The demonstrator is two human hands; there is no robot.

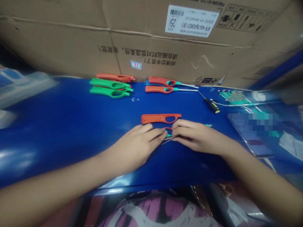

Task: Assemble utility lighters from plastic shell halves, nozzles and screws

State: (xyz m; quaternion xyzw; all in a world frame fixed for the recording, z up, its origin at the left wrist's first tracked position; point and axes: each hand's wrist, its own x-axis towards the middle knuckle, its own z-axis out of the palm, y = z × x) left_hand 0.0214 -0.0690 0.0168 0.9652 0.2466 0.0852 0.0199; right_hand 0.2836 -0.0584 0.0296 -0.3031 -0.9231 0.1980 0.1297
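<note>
My left hand [139, 143] and my right hand [193, 135] meet over the blue table [71, 126], fingertips pressed together on a small lighter part [168, 133] with a red loop and teal trigger. Most of that part is hidden under the fingers. Just beyond my hands lies an orange lighter shell half [161, 118], flat and untouched.
Green shells [110, 88] and an orange shell [115, 77] lie at the back left. Two assembled orange lighters [165, 85] lie beside them. A screwdriver [212, 105], metal tubes with teal parts [236, 99] and a phone [251, 134] are on the right. Cardboard boxes [151, 37] wall the back.
</note>
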